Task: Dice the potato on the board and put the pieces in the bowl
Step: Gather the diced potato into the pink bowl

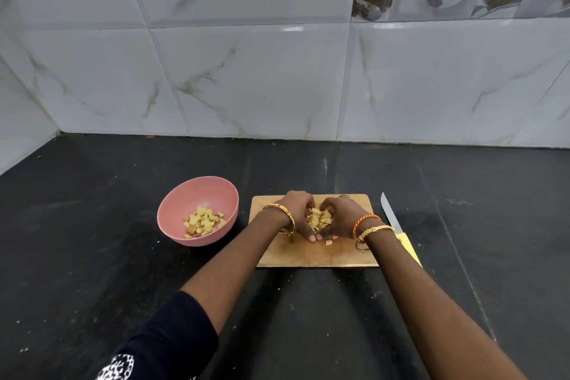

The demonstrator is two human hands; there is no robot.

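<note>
While my left hand [298,210] and right hand [338,215] cup the potato pieces [319,219] on the board [314,254], I should squeeze inward, lift together (one stray [329,243] remains), then cross to the bowl [197,210].

no readable text, labels or numbers anywhere

Pretty even indoor light, bright on the wall tiles [246,77] with a small glare streak up top. The dark surface [462,225] soaks up light and shadows stay soft. Wide-angle bending at the edges, and everything's a bit soft overall, mushy detail.
</note>
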